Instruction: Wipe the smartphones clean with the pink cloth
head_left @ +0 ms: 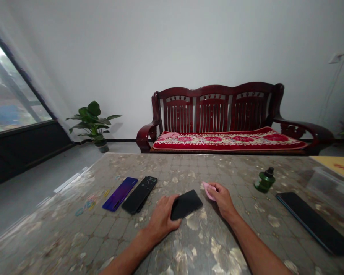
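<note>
My left hand point(163, 217) grips the left end of a black smartphone point(187, 204), its dark screen facing up, low over or on the patterned tabletop. Just right of that phone, my right hand point(223, 199) pinches a small pink cloth point(209, 191), part of which is hidden by the fingers. The cloth and the phone are a little apart. To the left of my left hand lie a dark phone with a spotted pattern point(140, 194) and a purple-blue phone point(120, 194), side by side and slanted.
Colourful rubber bands point(88, 203) lie at the table's left. On the right are a green bottle with a black cap point(265, 180), a large black phone or tablet point(313, 223) and a clear plastic box point(331, 191). Behind the table point(103, 244) stands a wooden bench point(212, 110); a potted plant point(93, 124) is back left.
</note>
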